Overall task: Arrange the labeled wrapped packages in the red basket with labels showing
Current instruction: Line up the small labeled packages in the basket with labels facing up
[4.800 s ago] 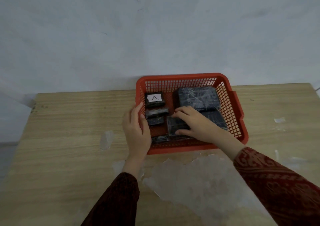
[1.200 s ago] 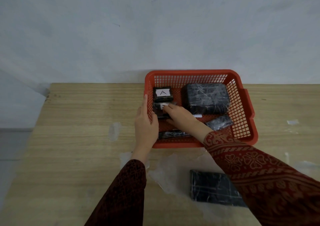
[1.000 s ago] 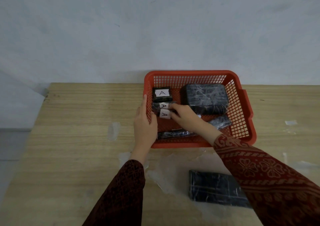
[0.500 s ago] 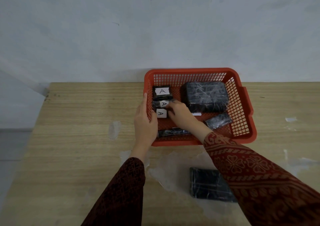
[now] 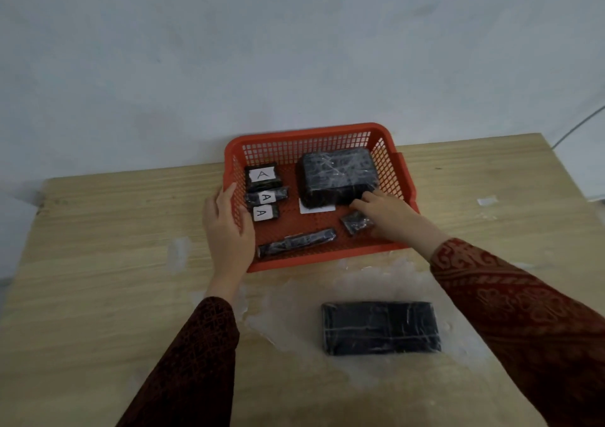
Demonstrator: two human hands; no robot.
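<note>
The red basket point(image 5: 304, 138) stands at the table's far edge. Along its left side lie three small black wrapped packages point(image 5: 263, 176) point(image 5: 266, 196) point(image 5: 265, 212), each with a white "A" label facing up. A large black package point(image 5: 339, 176) fills the far right, with a white label point(image 5: 316, 209) poking out from under it. A long thin package point(image 5: 296, 241) lies near the front wall. My right hand point(image 5: 391, 218) rests on a small package point(image 5: 355, 223) at the right, fingers curled over it. My left hand point(image 5: 226, 227) holds the basket's left wall.
A flat black wrapped package point(image 5: 379, 326) lies on the wooden table point(image 5: 98, 263) in front of the basket, on a whitish patch of clear film point(image 5: 294, 302). A plain wall rises right behind the basket.
My right hand left the stacked "A" packages on the left and crossed to the small package on the right side of the basket. The left hand kept hold of the basket wall.
</note>
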